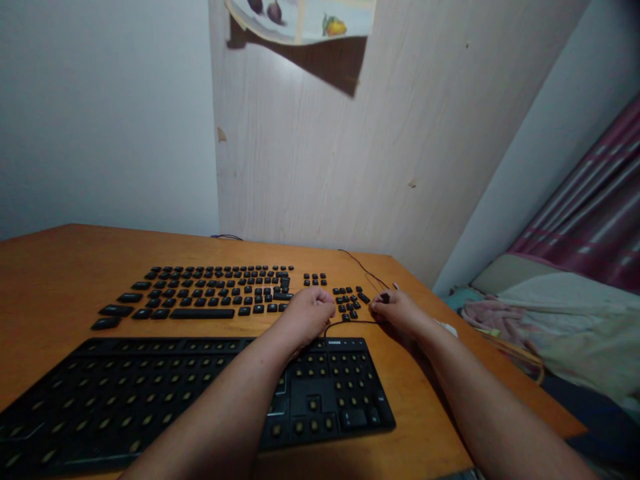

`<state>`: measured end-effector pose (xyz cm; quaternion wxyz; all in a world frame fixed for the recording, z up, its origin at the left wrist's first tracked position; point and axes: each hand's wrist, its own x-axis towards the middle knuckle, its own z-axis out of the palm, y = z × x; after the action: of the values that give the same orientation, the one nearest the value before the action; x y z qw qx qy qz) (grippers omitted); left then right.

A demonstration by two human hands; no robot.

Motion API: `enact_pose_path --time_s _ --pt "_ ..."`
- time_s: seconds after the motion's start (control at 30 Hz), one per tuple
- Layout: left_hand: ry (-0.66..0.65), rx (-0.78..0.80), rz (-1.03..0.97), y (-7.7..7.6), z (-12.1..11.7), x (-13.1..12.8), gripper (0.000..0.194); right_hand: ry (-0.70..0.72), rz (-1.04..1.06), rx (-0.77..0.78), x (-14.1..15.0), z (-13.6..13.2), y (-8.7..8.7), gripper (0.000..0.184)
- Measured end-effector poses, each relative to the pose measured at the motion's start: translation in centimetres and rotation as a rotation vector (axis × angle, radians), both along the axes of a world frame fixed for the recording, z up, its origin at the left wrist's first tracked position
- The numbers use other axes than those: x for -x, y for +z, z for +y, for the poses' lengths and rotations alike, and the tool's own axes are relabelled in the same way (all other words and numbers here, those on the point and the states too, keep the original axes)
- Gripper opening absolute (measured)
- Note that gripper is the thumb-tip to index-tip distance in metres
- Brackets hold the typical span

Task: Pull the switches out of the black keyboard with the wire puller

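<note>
Right grip (381, 303) pinches a small dark piece, apparently a loose keycap (385, 298), above the right part of the desk; left grip (319, 307) has fingers curled in, and whether anything sits between them cannot be told.

Desk (415, 380): carries everything, and its right edge runs beside the right forearm (465, 387). A slip of the pinch could send the small piece skidding that way and off the side; smooth plastic between fingertips would be the cause.

Keyboard base (150, 400): lies at the near side, most key positions bare. Left forearm (235, 393) crosses over it, hiding part of the middle. Likely trouble: a cap set on the wrong post because the arm masks the position. Leaning down could also shove the base out of place.

Cable (360, 323): runs from the far edge of the base toward the right grip, just beside the lowest caps of the small right-hand group. If a wrist or the base tugs it, it could sweep those caps out of order.

Space bar (202, 313): long cap, front row of the laid-out set. Long caps would probably go on crooked if pressed at one end only.

Small right-hand group (346, 300): between the two grips, close to both. A careless knuckle could scatter it. Caps look much alike from here and their legends are too small to read, so a jumbled layout would be slow to sort.
</note>
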<state>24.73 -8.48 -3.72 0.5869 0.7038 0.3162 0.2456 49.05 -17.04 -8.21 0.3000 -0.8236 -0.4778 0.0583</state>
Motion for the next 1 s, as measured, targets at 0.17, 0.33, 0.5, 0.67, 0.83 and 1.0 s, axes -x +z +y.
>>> enact_pose_path --time_s 0.17,0.33,0.5,0.67,0.83,1.0 --pt "-0.006 -0.017 -0.007 -0.3 0.2 -0.1 0.010 0.017 0.204 0.008 -0.4 -0.4 -0.4 0.020" --pt "-0.009 -0.025 -0.010 -0.5 0.2 -0.1 0.009 0.004 0.277 -0.021 -1.1 -0.2 -0.5 0.015" --pt "0.006 -0.078 0.020 -0.5 0.2 -0.1 0.007 -0.027 0.242 -0.016 -1.2 -0.1 -0.5 0.011" --pt "0.002 -0.095 0.029 -0.7 0.3 -0.2 0.009 -0.011 0.159 0.018 -0.8 -0.5 -0.2 0.022" --pt "0.002 -0.090 0.037 -0.9 0.2 -0.2 0.014 -0.002 0.071 0.055 -0.7 -0.4 0.1 0.023" --pt "0.010 -0.101 0.036 -0.7 0.1 -0.1 0.011 -0.001 0.113 0.058 -0.6 -0.1 0.2 0.006"
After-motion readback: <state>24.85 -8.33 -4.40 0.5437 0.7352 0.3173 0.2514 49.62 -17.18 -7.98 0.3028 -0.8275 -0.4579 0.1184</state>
